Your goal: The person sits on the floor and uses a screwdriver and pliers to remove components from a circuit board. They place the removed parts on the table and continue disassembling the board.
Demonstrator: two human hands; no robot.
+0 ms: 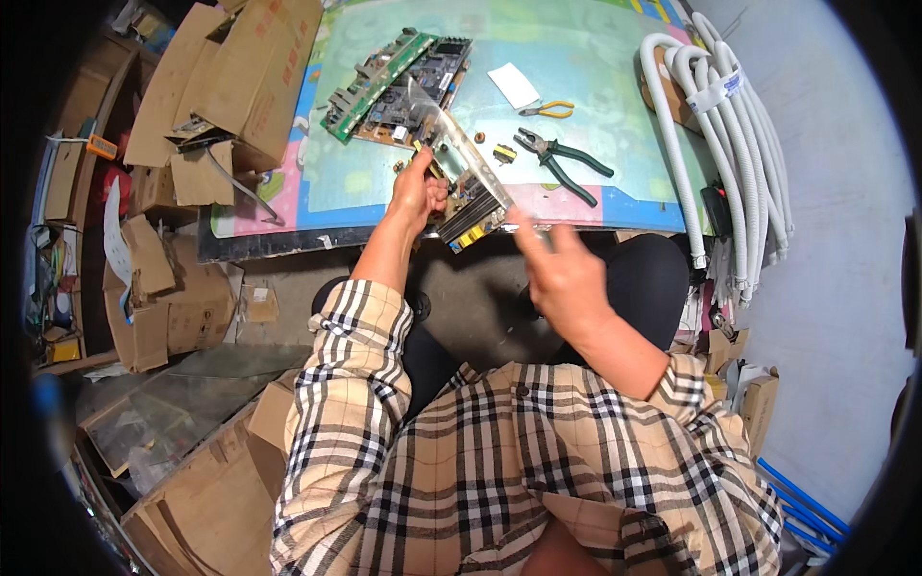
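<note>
You are working on a circuit board [477, 206], keeping it tilted over the near edge of the table [336, 182]. Your left hand [419, 188] is grasping its left side, the thumb pointing up toward the far end and the fingers curling in. A pale metal strip [471, 144] is running along the board's right side; whether it is fastened there, you cannot be sure from this view. Your right hand [567, 274] is showing blurred, index finger reaching to the near right corner; whether it is touching or gripping anything, I cannot tell.

The step in hand is looking like handling the board and strip by hand, as both tools are lying apart on the table: the green-handled pliers [549, 149] and, just beyond, the yellow-handled cutters [549, 109]. A small yellow component [504, 153] is lying between board and pliers.

As I am judging it, the next move is calling for a steady left hold and a careful right-hand placement at that corner, with your fingertips staying off the strip's edges, which may be sharp.
</note>
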